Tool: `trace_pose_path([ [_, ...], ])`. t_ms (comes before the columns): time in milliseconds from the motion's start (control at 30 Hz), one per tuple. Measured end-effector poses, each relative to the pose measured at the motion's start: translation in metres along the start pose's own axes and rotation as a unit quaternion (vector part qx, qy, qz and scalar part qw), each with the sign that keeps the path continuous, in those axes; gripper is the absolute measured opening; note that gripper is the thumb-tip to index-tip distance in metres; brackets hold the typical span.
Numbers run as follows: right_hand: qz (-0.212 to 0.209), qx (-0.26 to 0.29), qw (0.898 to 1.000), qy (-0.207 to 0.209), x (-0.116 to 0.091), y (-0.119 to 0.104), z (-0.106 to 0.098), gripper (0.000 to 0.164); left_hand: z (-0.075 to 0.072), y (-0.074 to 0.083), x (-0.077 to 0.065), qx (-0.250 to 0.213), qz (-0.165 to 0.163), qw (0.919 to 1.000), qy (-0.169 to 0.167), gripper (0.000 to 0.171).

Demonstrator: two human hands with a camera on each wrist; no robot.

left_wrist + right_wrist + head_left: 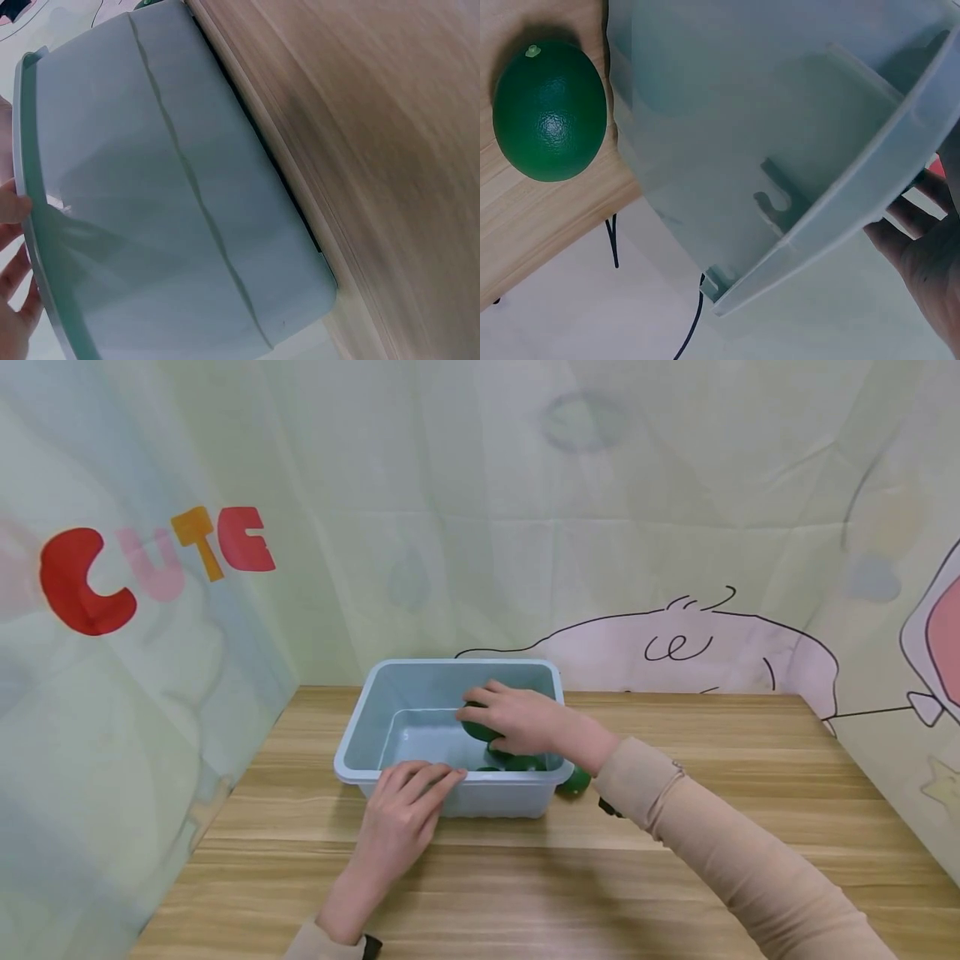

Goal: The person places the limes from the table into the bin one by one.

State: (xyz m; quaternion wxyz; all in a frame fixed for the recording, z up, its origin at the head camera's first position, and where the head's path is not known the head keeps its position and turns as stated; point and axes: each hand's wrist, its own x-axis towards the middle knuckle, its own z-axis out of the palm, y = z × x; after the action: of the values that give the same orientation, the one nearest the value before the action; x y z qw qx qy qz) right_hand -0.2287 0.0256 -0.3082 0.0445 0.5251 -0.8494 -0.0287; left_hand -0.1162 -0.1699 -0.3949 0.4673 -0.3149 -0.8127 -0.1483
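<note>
A pale blue plastic bin (465,797) stands on the table. My left hand (401,810) holds its front rim, with the thumb along the rim and the fingers over the edge. The left wrist view shows the bin's outer wall (165,195) and part of that hand at the left. Inside the bin's right half, my right hand (525,718) grips a green lime (476,727), partly hidden by its fingers. Several more limes (525,763) lie below it, mostly behind the front rim. Another lime (551,112) lies on the table outside, by the bin's right side.
The wood-grain table (480,885) extends around the bin. A printed cloth backdrop (480,527) rises behind the table and at both sides. Dark cords (697,315) hang beyond the table edge in the right wrist view.
</note>
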Motion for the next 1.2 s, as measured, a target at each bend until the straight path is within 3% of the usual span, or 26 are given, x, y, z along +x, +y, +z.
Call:
trace_pose_path([
  [433, 0.002, -0.015, 1.0, 0.02, 0.0, 0.002, 0.001, 0.043, 0.0, -0.001, -0.002, 0.003, -0.011, 0.9997, -0.02, 0.033],
  [1200, 0.018, -0.004, 0.999, 0.048, -0.009, 0.008, 0.002, 0.039, 0.0, 0.0, -0.001, -0.004, -0.005, 1.0, -0.002, 0.031],
])
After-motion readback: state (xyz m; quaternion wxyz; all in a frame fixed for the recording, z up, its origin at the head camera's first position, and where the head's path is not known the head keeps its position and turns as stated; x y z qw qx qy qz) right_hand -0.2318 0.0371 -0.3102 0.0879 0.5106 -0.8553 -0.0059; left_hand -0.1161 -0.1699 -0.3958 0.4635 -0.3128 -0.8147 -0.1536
